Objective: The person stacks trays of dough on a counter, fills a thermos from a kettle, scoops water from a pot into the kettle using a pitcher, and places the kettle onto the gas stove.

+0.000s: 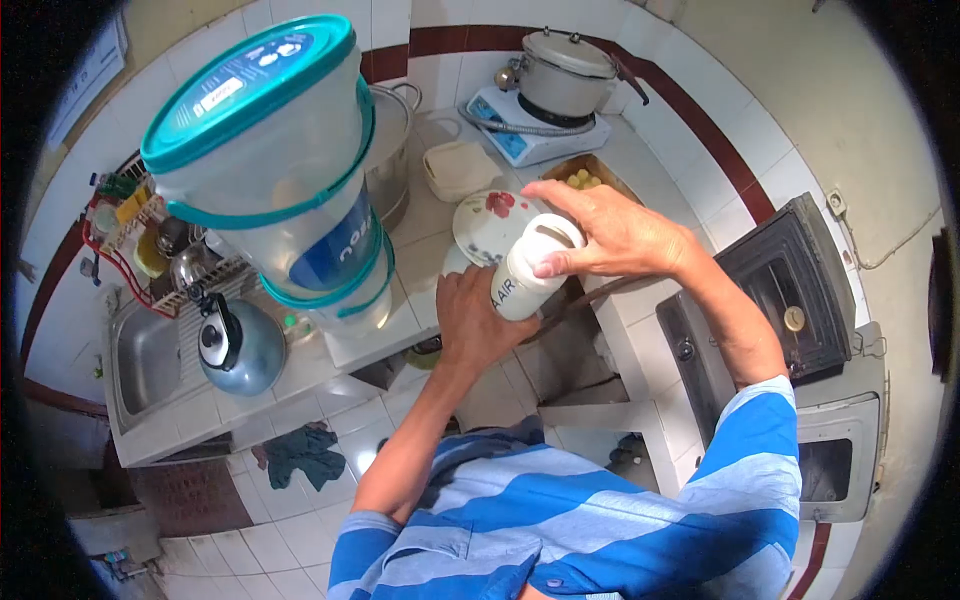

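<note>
"What are you holding?"

"A white bottle, in front of my chest, tilted, with dark lettering down its side. I can read 'AIR' at the end; my fingers hide part of the rest."

"How does each hand sit on it?"

"My left hand is wrapped around the body, low down. My right hand is up at the white lid, spread wide, with the thumb against the near edge and the index finger stretched out past it. Whether the other fingers press on the far side, I can't tell. Nor can I say if the lid is tight or loose."

"And around you?"

"Just beyond the bottle, on the tiled counter, there's a white dish with red flowers, and behind that a cream container. Past my right hand is a shallow brown box of pale yellow round things. Farther back a lidded pot stands on a blue-and-white stove."

"On your left?"

"A tall translucent bucket with a teal lid, and near its foot a blue kettle. The sink is beyond the kettle, just below a rack of dishes."

"And on your right?"

"An oven, its dark door beside my forearm."
</note>
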`<state>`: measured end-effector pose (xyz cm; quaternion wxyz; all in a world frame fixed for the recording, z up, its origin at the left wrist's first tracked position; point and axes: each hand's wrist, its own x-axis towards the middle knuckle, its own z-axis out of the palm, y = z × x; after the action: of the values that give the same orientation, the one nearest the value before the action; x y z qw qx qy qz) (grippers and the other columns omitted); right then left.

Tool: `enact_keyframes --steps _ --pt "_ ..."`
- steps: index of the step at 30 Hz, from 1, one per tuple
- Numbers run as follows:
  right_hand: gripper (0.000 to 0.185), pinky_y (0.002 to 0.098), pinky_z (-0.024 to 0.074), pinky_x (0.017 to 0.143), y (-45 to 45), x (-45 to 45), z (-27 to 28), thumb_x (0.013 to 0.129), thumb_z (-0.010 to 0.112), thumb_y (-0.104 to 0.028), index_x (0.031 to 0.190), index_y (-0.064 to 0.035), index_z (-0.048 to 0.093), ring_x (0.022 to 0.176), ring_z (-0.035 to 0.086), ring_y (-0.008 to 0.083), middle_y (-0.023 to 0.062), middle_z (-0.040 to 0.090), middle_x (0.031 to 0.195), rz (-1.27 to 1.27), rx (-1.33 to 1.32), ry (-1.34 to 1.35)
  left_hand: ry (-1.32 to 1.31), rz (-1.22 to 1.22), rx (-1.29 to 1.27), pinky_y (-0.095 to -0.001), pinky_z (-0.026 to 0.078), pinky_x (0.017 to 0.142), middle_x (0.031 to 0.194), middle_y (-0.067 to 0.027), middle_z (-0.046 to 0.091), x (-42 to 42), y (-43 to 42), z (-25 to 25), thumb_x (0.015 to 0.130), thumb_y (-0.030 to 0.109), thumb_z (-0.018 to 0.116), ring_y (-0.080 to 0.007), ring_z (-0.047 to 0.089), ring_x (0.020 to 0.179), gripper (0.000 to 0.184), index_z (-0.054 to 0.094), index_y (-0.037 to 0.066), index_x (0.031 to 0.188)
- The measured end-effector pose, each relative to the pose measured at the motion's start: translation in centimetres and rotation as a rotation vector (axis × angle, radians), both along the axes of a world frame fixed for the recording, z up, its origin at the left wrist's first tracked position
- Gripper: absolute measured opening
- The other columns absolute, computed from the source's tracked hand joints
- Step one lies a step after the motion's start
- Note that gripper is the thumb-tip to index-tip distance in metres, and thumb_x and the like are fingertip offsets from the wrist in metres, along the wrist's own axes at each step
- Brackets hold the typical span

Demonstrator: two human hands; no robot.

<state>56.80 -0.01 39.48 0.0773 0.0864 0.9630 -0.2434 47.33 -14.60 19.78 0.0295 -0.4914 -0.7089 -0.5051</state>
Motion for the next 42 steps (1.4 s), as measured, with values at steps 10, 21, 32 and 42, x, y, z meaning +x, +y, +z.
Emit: enact_keyframes --steps 10,21,32,42 --pt "0.079 0.0433 0.0498 0.093 0.2 0.1 -1.4 0.079 0.074 -0.040 0.143 -0.0048 0.044 0.109 0.061 0.0353 0.0210 0.060 0.124 0.179 0.101 0.208 -0.010 0.044 0.024 -0.0459 0.042 0.072 0.082 -0.0139 0.062 -0.1 -0.9 0.8 0.054 0.027 0.083 -0.0344 0.057 0.078 0.051 0.064 0.004 0.094" --pt "0.083 0.0432 0.0446 0.103 -2.3 -0.5 -0.7 0.076 0.076 -0.042 0.142 -0.0034 0.045 0.120 0.056 0.0352 0.0201 0.056 0.134 0.030 0.081 0.160 0.050 -0.059 -0.030 -0.0465 0.043 0.071 0.079 -0.0157 0.065 -1.5 -2.0 2.1 0.054 0.026 0.083 -0.0369 0.060 0.075 0.041 0.064 0.005 0.084" --pt "0.081 0.0426 0.0495 0.092 -2.7 -0.6 -2.0 0.072 0.078 -0.036 0.140 -0.0055 0.047 0.103 0.061 0.0319 0.0170 0.060 0.121 0.087 0.068 0.309 -0.035 -0.191 -0.122 -0.0432 0.042 0.080 0.087 -0.0128 0.062 -2.4 -3.3 2.3 0.052 0.027 0.085 -0.0327 0.055 0.084 0.053 0.064 0.004 0.096" --pt "0.063 0.0447 0.0475 0.088 0.8 -2.6 -2.2 0.070 0.078 -0.039 0.118 -0.0027 0.059 0.100 0.060 0.0356 0.0156 0.062 0.102 0.196 0.092 0.232 -0.123 -0.264 -0.030 -0.0425 0.043 0.081 0.090 -0.0125 0.064 -3.9 0.2 0.5 0.055 0.030 0.084 -0.0329 0.057 0.089 0.056 0.064 0.004 0.100"
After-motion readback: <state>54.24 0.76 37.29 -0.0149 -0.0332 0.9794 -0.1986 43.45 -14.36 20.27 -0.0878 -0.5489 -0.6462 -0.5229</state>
